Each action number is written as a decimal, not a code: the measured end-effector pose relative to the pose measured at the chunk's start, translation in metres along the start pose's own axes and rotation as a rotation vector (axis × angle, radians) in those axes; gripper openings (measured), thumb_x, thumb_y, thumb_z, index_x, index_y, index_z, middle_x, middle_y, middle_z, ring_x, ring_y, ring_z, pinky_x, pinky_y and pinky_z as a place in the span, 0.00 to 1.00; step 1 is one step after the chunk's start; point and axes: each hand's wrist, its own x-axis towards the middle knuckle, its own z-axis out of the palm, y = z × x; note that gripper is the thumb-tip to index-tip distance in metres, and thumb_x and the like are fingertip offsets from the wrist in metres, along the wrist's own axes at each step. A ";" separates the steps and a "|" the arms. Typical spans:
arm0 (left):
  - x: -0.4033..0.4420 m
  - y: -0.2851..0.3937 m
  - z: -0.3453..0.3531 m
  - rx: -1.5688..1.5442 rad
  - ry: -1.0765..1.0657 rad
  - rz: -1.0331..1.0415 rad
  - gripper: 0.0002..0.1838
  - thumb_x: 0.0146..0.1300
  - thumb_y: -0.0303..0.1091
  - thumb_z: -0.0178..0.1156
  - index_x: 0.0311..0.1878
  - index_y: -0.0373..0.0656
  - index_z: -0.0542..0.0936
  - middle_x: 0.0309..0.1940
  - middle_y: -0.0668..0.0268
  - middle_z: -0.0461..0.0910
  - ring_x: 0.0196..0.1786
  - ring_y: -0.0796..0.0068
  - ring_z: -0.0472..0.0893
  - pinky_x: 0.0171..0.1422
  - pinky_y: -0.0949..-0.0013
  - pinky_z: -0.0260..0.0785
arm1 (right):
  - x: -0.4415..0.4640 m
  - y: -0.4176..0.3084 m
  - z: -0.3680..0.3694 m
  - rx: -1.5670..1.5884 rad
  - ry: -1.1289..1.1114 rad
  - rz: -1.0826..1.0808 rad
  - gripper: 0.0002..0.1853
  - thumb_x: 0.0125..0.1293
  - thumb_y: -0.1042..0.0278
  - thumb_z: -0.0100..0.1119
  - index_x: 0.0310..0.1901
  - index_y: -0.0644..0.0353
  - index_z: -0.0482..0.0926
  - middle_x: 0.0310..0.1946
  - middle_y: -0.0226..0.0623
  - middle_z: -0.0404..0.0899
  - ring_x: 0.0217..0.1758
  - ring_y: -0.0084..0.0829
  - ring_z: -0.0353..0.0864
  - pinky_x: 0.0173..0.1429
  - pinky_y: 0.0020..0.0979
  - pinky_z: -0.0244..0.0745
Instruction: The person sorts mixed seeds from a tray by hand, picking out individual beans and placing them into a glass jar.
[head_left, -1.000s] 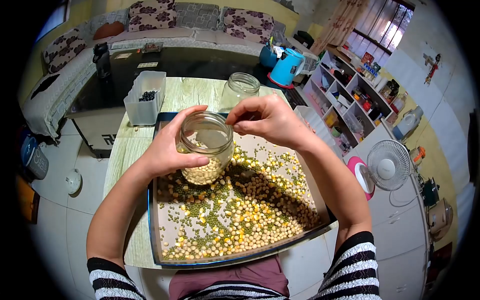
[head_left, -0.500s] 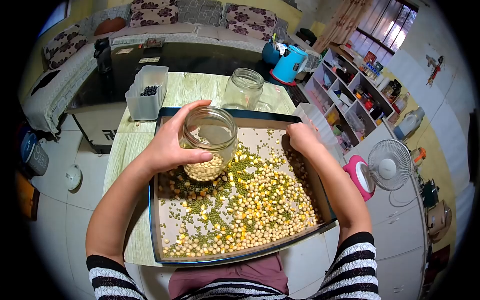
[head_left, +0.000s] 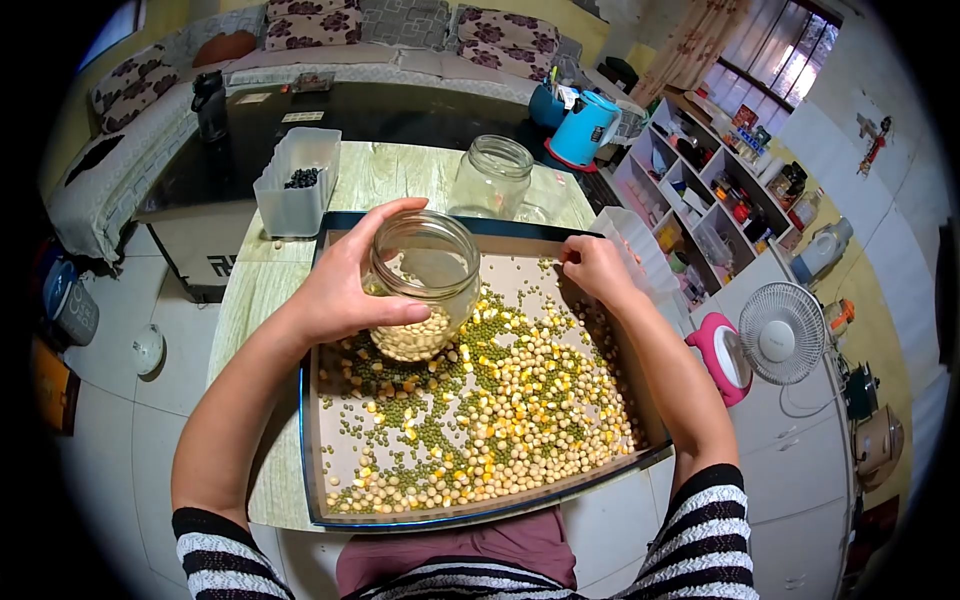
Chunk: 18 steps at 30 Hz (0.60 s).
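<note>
My left hand (head_left: 340,285) is wrapped round a glass jar (head_left: 432,262). Pale beans (head_left: 412,338) fill the bottom of the jar, and it is held over the left part of a shallow box (head_left: 385,511). Mixed across the box floor are green mung beans (head_left: 432,436), yellow corn kernels (head_left: 487,360) and round cream-coloured beans (head_left: 520,455). Over the box's far right corner is my right hand (head_left: 597,270), its fingertips pinched together. Anything between those fingers is too small or hidden to make out.
A second glass jar (head_left: 491,178) stands behind the box. At the far left, a translucent tub (head_left: 292,205) contains dark beans, and another clear tub (head_left: 640,250) sits beside the right edge. A blue kettle (head_left: 583,130) and a white fan (head_left: 781,335) are farther off.
My right hand has shifted slightly left and up, away from the box's right wall, with its fingers pinched. My left hand and the jar have barely moved.
</note>
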 end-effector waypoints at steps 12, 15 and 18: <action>0.001 0.004 0.002 -0.009 0.003 -0.080 0.55 0.31 0.52 0.71 0.65 0.44 0.58 0.58 0.62 0.66 0.63 0.68 0.64 0.67 0.57 0.51 | 0.005 -0.014 0.000 0.022 -0.060 -0.167 0.07 0.48 0.73 0.59 0.30 0.61 0.81 0.26 0.43 0.79 0.31 0.40 0.79 0.37 0.34 0.73; 0.001 0.004 0.001 0.000 0.008 -0.078 0.55 0.31 0.52 0.71 0.65 0.44 0.58 0.58 0.63 0.66 0.62 0.68 0.64 0.67 0.58 0.51 | 0.008 -0.032 -0.021 0.208 0.001 -0.080 0.06 0.51 0.72 0.60 0.32 0.63 0.80 0.24 0.38 0.79 0.26 0.29 0.78 0.33 0.29 0.72; 0.000 0.005 0.002 -0.007 0.008 -0.090 0.55 0.31 0.52 0.71 0.65 0.44 0.58 0.58 0.63 0.66 0.62 0.69 0.64 0.67 0.59 0.51 | 0.020 -0.066 -0.056 0.651 0.048 -0.001 0.08 0.54 0.69 0.60 0.30 0.65 0.80 0.19 0.33 0.78 0.23 0.17 0.75 0.28 0.22 0.70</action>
